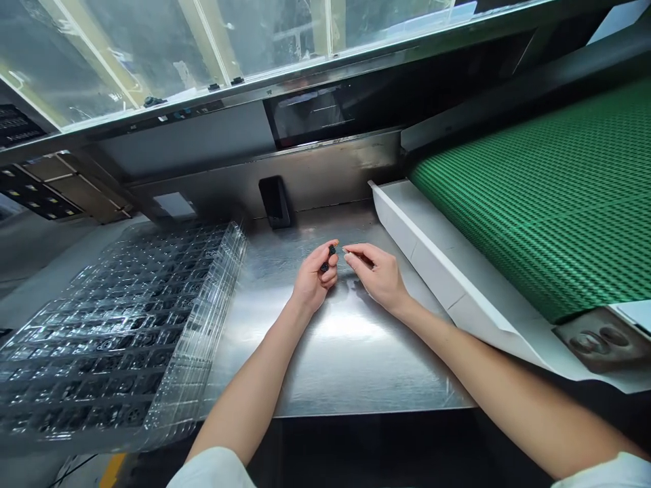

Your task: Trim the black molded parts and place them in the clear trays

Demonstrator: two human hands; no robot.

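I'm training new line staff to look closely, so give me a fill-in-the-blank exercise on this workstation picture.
1. The left hand pinches a small ____ part between thumb and fingers.
2. The right hand hovers over the bare ____ tabletop.
3. The stack of clear plastic trays lies to the ____ of both hands.
4. The conveyor belt on the right is ____ in colour.

Missing words: black; metal; left; green

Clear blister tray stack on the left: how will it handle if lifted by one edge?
The clear tray stack looks like thin moulded plastic, so probably floppy; a one-edge lift would likely sag. Its glossy surface suggests a slippery grip. The small dark parts sitting in open pockets could spill if it tilts. It probably slides easily on the steel table.
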